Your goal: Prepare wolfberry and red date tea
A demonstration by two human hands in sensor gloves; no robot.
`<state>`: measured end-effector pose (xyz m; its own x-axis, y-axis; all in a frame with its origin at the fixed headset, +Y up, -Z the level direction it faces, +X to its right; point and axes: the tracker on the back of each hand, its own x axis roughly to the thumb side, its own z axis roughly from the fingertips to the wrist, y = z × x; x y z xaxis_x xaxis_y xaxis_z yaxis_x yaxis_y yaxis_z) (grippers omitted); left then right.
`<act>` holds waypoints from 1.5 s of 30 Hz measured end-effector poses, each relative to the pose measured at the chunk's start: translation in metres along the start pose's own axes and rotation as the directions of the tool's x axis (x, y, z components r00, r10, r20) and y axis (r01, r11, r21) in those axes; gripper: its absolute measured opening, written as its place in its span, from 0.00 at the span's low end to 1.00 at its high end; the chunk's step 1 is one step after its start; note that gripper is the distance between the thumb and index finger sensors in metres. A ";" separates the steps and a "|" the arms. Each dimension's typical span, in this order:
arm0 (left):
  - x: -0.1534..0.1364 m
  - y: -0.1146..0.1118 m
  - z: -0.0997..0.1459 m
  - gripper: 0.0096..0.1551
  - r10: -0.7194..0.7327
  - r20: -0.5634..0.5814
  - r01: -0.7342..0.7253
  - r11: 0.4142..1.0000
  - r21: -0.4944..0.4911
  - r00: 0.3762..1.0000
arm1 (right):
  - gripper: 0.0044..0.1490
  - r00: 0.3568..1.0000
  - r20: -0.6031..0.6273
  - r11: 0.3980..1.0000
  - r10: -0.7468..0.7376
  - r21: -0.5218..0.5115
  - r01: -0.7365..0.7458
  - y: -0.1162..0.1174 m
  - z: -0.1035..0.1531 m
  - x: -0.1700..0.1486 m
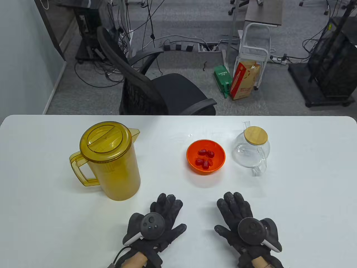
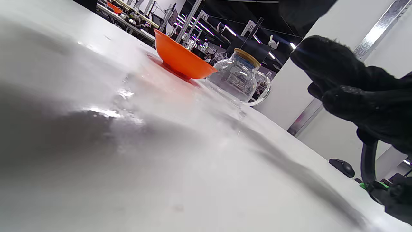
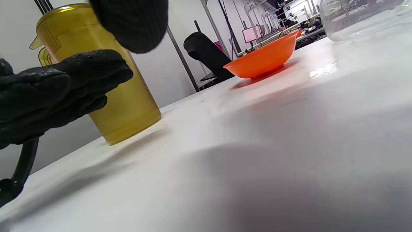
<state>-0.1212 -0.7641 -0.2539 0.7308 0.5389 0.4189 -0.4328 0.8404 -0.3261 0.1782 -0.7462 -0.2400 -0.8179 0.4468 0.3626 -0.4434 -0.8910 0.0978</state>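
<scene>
An orange bowl point(image 1: 205, 157) holding several red dates point(image 1: 205, 158) sits mid-table; it also shows in the left wrist view point(image 2: 180, 58) and right wrist view point(image 3: 264, 59). A clear glass teapot point(image 1: 251, 149) with a bamboo lid point(image 1: 255, 135) stands to its right, seen too in the left wrist view point(image 2: 239, 79). An amber lidded pitcher point(image 1: 110, 160) stands at left, also in the right wrist view point(image 3: 106, 83). My left hand point(image 1: 160, 220) and right hand point(image 1: 241, 220) rest flat on the table near the front edge, fingers spread, holding nothing.
The white table point(image 1: 306, 195) stretches out on both sides of the objects. A black office chair point(image 1: 156, 92) stands behind the far edge. A computer mouse point(image 2: 341, 167) lies off to the side in the left wrist view.
</scene>
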 end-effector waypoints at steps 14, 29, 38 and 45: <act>-0.001 0.001 -0.001 0.45 0.022 0.001 -0.022 0.999 -0.025 1.000 | 0.55 0.976 -0.152 0.985 -0.158 -0.100 0.144 -0.023 -0.022 -0.033; -0.003 0.004 -0.001 0.45 0.016 -0.030 -0.016 1.000 -0.008 0.999 | 0.65 0.749 -0.627 0.945 -0.213 -0.326 -0.004 -0.069 -0.112 -0.140; -0.004 0.003 -0.002 0.44 0.024 -0.040 -0.025 0.999 -0.034 0.999 | 0.59 0.643 -0.671 0.903 -0.369 -0.424 0.075 -0.063 -0.127 -0.160; -0.003 0.000 -0.004 0.45 0.019 -0.046 -0.022 0.998 -0.062 0.999 | 0.41 0.618 -0.673 0.871 -0.408 -0.489 0.042 -0.062 -0.130 -0.168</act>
<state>-0.1217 -0.7664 -0.2582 0.7459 0.5515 0.3735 -0.4151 0.8234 -0.3869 0.2952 -0.7556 -0.4272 -0.5711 0.6935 -0.4392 -0.6003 -0.7177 -0.3529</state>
